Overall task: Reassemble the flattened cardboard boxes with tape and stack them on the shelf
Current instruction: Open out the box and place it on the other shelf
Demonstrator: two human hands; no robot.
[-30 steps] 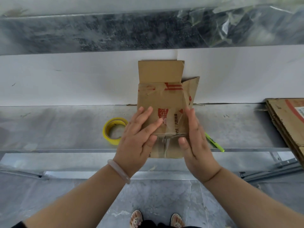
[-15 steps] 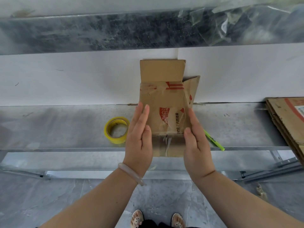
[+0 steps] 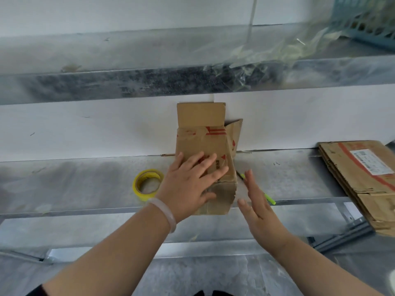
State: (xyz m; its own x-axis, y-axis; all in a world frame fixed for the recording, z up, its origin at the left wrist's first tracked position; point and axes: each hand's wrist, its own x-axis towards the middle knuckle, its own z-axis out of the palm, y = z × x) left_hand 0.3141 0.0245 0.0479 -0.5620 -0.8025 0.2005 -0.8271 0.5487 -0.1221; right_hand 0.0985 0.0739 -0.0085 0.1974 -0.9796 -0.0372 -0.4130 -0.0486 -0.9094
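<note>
A small brown cardboard box (image 3: 205, 142) with red print and old tape lies on the metal shelf (image 3: 85, 184), its far flaps standing open against the white wall. My left hand (image 3: 190, 184) lies flat on the box's top face with fingers spread. Just right of the box, my right hand (image 3: 258, 206) hovers with straight fingers, not touching it. A yellow tape roll (image 3: 147, 184) sits on the shelf left of the box.
A stack of flattened cardboard boxes (image 3: 363, 180) lies at the shelf's right end, overhanging the edge. A green pen (image 3: 268, 198) lies right of the box, partly behind my right hand. The upper shelf (image 3: 149, 82) holds clear plastic wrap (image 3: 256, 60) and a teal basket (image 3: 367, 20).
Both hands held the box's sides before. Now my left hand has moved onto its top face and my right hand has come off to the right. The camera has tilted up.
</note>
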